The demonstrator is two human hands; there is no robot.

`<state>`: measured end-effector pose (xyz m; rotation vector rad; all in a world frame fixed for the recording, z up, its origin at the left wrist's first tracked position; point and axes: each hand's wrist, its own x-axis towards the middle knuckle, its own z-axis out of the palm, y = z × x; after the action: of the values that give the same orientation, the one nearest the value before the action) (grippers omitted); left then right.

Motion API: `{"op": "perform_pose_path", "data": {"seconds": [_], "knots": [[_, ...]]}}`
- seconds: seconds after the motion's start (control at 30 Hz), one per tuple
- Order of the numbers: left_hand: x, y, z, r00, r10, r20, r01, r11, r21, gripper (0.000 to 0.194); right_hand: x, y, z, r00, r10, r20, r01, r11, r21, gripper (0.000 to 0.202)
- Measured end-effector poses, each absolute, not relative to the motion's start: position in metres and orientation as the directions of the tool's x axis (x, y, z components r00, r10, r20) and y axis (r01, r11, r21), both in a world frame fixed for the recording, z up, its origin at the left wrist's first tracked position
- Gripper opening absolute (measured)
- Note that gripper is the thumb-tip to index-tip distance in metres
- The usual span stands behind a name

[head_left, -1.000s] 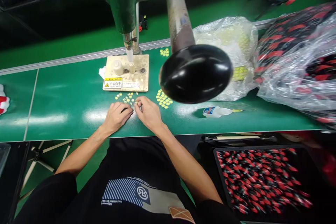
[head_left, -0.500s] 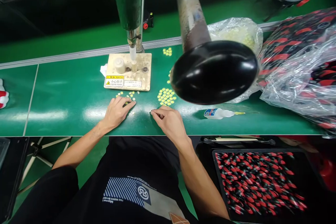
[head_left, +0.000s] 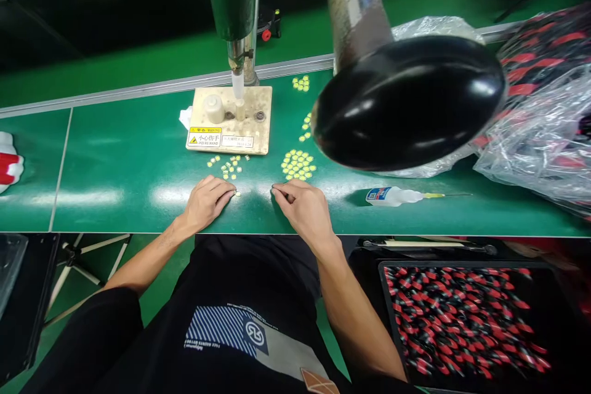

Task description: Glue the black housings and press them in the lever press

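Observation:
My left hand (head_left: 207,203) rests on the green bench with thumb and fingertips pressed together. A small yellow-and-white piece (head_left: 237,194) lies right at those fingertips; whether another is between them I cannot see. My right hand (head_left: 305,208) is closed in a pinch just above the bench, and what it pinches is too small to name. Ahead of my left hand are several loose small yellow-white pieces (head_left: 231,167). A denser group of yellow pieces (head_left: 298,165) lies beyond my right hand. The hand press's cream base plate (head_left: 229,135) stands behind the loose pieces.
A black lever knob (head_left: 410,104) hangs over the bench at right. A small bottle with a needle tip (head_left: 399,196) lies below it. Clear plastic bags (head_left: 549,129) of red-black parts fill the right end. A black tray (head_left: 385,320) of red-black parts sits lower right.
The left fingers, earlier spread over the loose pieces, have drawn back and come together by one piece. The right hand keeps its pinch. The whole view has shifted slightly.

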<state>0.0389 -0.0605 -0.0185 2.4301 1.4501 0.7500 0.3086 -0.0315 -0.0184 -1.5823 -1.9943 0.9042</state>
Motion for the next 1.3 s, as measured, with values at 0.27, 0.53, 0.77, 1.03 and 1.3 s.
{"op": "perform_pose_path", "data": {"seconds": [0.27,0.53,0.77,1.03,1.3], "knots": [[0.041,-0.066,-0.019,0.322,0.871,0.37,0.753,-0.473,0.458,0.015,0.275,-0.02,-0.013,-0.301,0.943,0.145,0.672,0.317,-0.669,0.031],[0.042,-0.048,-0.019,0.348,0.85,0.395,0.868,-0.452,0.208,0.02,0.229,0.007,-0.007,-0.534,0.846,0.001,0.714,0.451,-0.536,0.031],[0.041,-0.047,-0.021,0.383,0.85,0.361,0.838,-0.484,0.252,0.018,0.263,0.001,-0.01,-0.538,0.843,0.004,0.602,0.388,-0.698,0.015],[0.028,-0.051,-0.02,0.272,0.904,0.329,0.814,-0.398,0.422,0.017,0.275,-0.002,-0.014,-0.481,0.877,-0.015,0.624,0.33,-0.708,0.009],[0.03,-0.052,-0.021,0.27,0.903,0.334,0.804,-0.402,0.438,0.023,0.261,-0.005,-0.02,-0.481,0.868,0.121,0.623,0.436,-0.649,0.018]]}}
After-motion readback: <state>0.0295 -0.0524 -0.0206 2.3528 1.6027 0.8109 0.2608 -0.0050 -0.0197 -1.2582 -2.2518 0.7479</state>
